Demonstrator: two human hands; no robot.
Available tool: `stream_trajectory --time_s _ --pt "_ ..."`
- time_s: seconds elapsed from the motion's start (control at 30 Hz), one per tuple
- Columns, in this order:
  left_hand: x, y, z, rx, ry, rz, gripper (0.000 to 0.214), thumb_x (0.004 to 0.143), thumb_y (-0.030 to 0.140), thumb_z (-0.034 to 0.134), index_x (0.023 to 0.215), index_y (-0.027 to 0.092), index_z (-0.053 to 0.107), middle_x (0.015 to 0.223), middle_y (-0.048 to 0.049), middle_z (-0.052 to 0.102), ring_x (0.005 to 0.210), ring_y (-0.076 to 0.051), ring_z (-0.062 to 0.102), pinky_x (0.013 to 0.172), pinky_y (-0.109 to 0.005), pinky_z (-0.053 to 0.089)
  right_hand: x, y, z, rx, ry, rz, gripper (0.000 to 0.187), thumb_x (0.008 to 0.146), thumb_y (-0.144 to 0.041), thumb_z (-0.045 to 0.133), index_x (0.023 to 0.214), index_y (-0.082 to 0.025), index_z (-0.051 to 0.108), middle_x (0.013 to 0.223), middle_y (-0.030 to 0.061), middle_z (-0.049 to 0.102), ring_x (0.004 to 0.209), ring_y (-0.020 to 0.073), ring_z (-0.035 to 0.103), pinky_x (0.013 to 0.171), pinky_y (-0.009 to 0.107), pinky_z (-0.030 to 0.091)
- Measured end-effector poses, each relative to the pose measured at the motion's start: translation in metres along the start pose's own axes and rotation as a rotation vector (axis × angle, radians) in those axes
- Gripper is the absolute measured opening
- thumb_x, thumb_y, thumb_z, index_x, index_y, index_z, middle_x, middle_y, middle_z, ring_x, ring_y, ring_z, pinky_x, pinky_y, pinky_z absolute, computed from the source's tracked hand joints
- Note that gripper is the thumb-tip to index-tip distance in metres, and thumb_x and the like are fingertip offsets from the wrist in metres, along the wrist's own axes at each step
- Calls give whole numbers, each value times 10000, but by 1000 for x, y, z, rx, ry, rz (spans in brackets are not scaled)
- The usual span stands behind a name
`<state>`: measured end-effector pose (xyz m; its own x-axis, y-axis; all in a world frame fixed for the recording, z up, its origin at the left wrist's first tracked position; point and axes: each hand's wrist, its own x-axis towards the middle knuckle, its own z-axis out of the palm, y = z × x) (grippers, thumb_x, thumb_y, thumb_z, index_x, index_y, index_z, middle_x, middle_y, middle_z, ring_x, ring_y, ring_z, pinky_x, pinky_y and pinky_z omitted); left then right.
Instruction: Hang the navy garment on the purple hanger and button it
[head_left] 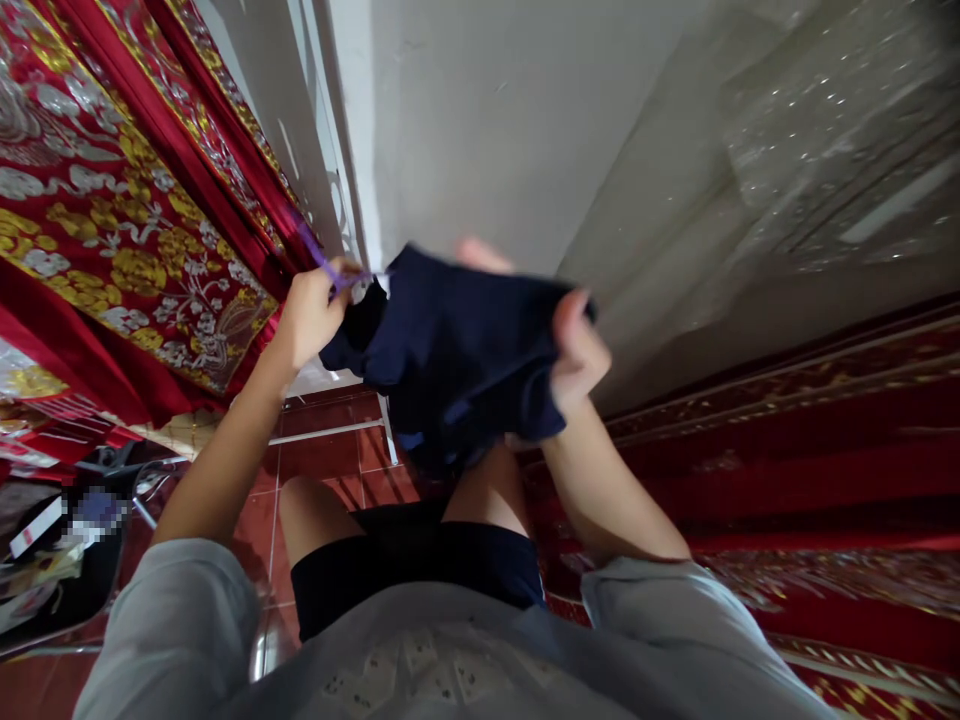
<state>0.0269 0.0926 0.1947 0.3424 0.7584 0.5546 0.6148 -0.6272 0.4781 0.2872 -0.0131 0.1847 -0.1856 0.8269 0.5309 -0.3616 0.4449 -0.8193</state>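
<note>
A dark navy garment [465,320] hangs in the air between my hands, above my knees. It looks like a small shirt, with a white tag at its opening on the left. My left hand [313,315] is closed at that end, pinching a thin purple strip [319,255] whose kind I cannot make out. My right hand [581,350] grips the garment's right end. Its thumb shows at the edge, while a blurred fingertip appears beyond the far side. Cloth hides the rest of those fingers.
Red cloth with gold and silver embroidery [150,230] hangs at the left. Ahead is a pale surface [510,120] with clear plastic sheeting [832,150] at its right. More red cloth [787,460] lies right. A black chair [97,580] with items on it stands lower left.
</note>
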Motion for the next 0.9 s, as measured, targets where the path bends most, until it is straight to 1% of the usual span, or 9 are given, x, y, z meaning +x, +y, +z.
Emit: stream_trajectory --time_s 0.13,0.2,0.3,0.37,0.5,0.6,0.67,0.8,0.9 --pt "-20 -5 -5 -169 -18 -91 424 1067 440 439 1035 135 732 878 -78 743 856 -188 708 850 -341 558 1 1 -10 -210 -880 109 669 623 -618 888 1199 -306 753 1361 74 687 1401 337 546 1150 501 450" --pt "-29 0 -8 -215 -64 -96 508 1076 514 382 1014 156 737 959 -97 761 938 -202 726 919 -360 566 8 19 -20 -257 -1014 203 673 678 -620 857 1235 -259 744 1332 112 702 1347 313 596 1097 465 502" --pt "-38 16 -9 -219 -203 15 529 1061 579 375 1039 202 746 1090 -102 754 1093 -221 708 1043 -379 541 14 70 -22 -510 -709 171 690 821 -548 749 1420 -232 618 1456 141 615 1413 332 532 1184 558 416" --pt "-41 29 -8 -257 -268 103 528 1061 585 370 1035 217 748 1153 -104 737 1167 -221 682 1113 -394 505 14 109 -13 -783 -441 68 914 766 -484 784 1570 -227 432 1604 169 445 1544 408 321 1248 689 220" --pt "-45 54 -4 -373 -320 179 486 1063 560 394 1026 230 748 1229 -107 715 1263 -237 637 1193 -459 445 11 164 7 -1038 -229 -80 1193 726 -487 752 1671 -273 56 1724 151 156 1607 444 24 1243 761 42" --pt "-49 67 -5 -439 -336 149 494 1050 583 406 1004 234 754 1232 -112 715 1281 -257 632 1187 -480 460 16 169 9 -1102 -63 -150 1078 767 -564 689 1651 -337 116 1674 127 273 1593 443 116 1249 753 79" --pt "-50 66 -10 -460 -326 132 465 1025 594 466 1002 234 758 1233 -116 714 1281 -266 637 1169 -479 483 25 159 4 -1137 -88 -186 936 780 -607 661 1598 -336 293 1548 138 442 1515 458 295 1223 745 181" --pt "-50 22 -25 -402 -288 -37 476 875 570 724 1236 261 698 1265 -120 713 1264 -299 659 1092 -503 550 47 130 -11 -1216 -314 -220 795 755 -655 658 1418 -231 544 1221 168 619 1198 439 555 1059 661 396" --pt "-57 -38 -42 -469 -167 -275 511 953 640 540 1234 237 680 1246 -146 729 1202 -313 697 995 -525 604 66 112 -26 -1299 -268 -234 817 753 -671 665 1410 -200 547 1203 176 615 1152 428 562 1013 616 410"
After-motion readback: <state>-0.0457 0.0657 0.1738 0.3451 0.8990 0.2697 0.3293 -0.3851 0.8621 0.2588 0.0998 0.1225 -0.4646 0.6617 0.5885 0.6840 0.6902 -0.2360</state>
